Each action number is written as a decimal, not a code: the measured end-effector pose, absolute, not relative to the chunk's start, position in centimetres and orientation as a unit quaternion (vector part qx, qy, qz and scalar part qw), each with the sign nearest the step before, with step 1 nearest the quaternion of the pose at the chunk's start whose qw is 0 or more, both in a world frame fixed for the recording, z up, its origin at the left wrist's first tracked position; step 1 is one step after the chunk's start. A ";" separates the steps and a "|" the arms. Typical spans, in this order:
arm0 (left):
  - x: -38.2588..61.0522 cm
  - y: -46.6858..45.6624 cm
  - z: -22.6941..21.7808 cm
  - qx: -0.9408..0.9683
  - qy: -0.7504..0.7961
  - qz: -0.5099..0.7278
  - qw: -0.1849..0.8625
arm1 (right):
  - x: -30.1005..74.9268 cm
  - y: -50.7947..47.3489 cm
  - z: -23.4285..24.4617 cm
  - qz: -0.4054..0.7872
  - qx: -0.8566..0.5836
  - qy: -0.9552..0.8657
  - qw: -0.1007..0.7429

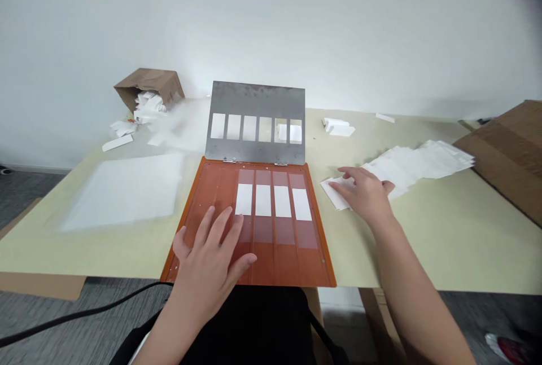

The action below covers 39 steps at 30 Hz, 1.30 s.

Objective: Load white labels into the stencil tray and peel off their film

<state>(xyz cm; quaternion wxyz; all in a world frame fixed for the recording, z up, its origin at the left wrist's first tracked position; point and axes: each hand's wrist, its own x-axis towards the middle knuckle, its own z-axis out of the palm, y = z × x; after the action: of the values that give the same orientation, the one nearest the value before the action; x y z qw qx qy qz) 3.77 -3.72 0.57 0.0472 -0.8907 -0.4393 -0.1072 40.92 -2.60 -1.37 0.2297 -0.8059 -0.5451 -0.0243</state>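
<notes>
Where the left hand (207, 263) rests, an orange hinged tray (288, 266), four white paper strips (263, 200)

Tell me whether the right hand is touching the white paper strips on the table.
Touching. The head view shows the right hand with its fingers lying on top of the white paper strips.
</notes>
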 end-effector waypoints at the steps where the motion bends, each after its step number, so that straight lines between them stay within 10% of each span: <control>1: 3.9 -3.6 0.7 -0.890 -0.441 -0.109 0.047 | 40.7 -2.7 -1.5 -0.022 -0.802 -0.550 0.231; 28: 3.0 -2.8 0.4 -0.890 -0.447 -0.091 -0.009 | 43.1 -3.3 -1.1 -0.208 -0.707 -0.635 0.231; 39: 2.6 -3.6 1.3 -0.900 -0.399 -0.177 -0.025 | 29.1 1.7 2.3 0.017 -0.506 -0.842 0.187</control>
<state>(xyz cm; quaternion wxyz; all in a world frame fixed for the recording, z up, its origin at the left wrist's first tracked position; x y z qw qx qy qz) 2.62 -3.62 1.27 -0.0247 -0.8996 -0.3987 -0.1765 29.10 1.75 2.26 0.1867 -0.5057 -0.8421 0.0165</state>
